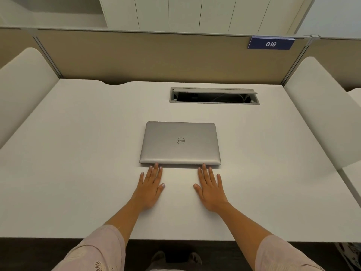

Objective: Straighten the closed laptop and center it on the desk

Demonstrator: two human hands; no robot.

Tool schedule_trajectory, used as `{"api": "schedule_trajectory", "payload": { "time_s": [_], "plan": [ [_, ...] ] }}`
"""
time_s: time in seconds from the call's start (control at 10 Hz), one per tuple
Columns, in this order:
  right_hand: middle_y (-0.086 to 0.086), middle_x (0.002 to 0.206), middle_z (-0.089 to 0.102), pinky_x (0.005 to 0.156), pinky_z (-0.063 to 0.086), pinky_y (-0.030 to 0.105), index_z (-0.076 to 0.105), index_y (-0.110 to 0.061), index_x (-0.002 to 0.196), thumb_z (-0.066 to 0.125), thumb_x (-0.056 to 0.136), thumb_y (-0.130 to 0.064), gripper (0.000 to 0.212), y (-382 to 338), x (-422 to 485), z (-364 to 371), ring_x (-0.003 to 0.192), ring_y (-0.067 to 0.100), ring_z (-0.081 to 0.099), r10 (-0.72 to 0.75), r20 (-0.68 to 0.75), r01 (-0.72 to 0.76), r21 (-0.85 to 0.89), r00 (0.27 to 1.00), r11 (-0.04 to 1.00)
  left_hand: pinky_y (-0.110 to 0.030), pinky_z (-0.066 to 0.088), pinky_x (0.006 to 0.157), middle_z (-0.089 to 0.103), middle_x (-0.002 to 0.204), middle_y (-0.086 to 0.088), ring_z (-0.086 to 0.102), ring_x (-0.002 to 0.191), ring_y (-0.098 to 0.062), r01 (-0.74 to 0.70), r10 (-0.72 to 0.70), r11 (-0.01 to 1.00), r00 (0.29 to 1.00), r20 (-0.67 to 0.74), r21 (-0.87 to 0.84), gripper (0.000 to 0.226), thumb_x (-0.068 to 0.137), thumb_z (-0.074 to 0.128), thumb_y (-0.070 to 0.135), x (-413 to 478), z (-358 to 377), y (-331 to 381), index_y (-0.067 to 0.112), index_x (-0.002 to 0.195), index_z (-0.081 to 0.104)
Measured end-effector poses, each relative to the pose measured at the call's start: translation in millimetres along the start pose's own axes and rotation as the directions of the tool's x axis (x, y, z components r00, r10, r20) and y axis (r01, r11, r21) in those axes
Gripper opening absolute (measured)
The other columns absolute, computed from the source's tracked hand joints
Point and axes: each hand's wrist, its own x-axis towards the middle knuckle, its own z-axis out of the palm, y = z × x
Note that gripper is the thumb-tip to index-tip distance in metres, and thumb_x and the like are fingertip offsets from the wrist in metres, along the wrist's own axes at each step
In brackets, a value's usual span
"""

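A closed silver laptop (180, 143) lies flat on the white desk (78, 153), roughly midway across it, its edges nearly parallel to the desk's front edge. My left hand (150, 187) rests flat on the desk, fingers apart, its fingertips touching the laptop's near edge by the left corner. In the same way my right hand (211, 189) lies flat with spread fingers, its fingertips at the near edge toward the right corner. Neither hand holds anything.
A cable tray opening (214, 95) with its lid raised sits in the desk behind the laptop. A beige partition (156, 57) with a blue "016" sign (271, 43) closes the back. White curved side dividers (21, 89) (322, 106) flank the desk.
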Motion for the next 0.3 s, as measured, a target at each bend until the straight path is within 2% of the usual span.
{"api": "schedule_trajectory", "payload": {
  "time_s": [0.1,0.2,0.3],
  "plan": [
    [-0.004,0.151,-0.035,0.118,-0.01,0.046,-0.02,-0.022,0.148,-0.018,0.08,-0.061,0.079,-1.6,-0.4,0.4,0.143,0.018,-0.027,0.021,0.002,-0.021,0.001,1.0,1.0,-0.043,-0.009,0.115,-0.028,0.153,-0.001,-0.022,0.142,-0.018,0.012,-0.012,1.0,1.0,0.002,-0.01,0.08,0.077,-0.025,0.065,-0.9,-3.6,0.0,0.021,0.143,-0.025],
    [-0.004,0.15,-0.039,0.117,-0.014,0.045,-0.022,-0.025,0.148,-0.016,0.082,-0.062,0.076,-4.4,-4.0,0.1,0.142,0.018,-0.029,0.059,-0.016,-0.059,0.001,0.998,0.998,-0.039,-0.01,0.117,-0.026,0.154,0.002,-0.026,0.14,-0.011,0.009,-0.009,0.999,1.0,0.002,-0.036,0.077,0.076,-0.022,0.069,-1.4,-6.9,-2.4,0.025,0.138,-0.032],
    [-0.009,0.15,-0.04,0.113,-0.02,0.043,-0.022,-0.027,0.148,-0.002,0.09,-0.059,0.069,-8.9,-4.6,1.1,0.141,0.015,-0.03,0.064,-0.099,-0.068,-0.041,0.993,0.997,-0.032,-0.013,0.114,-0.012,0.158,0.001,-0.03,0.138,-0.003,-0.044,0.044,0.999,0.997,-0.063,0.002,0.074,0.085,-0.007,0.068,-0.8,-12.2,-5.5,0.027,0.141,-0.03]
  ]
}}
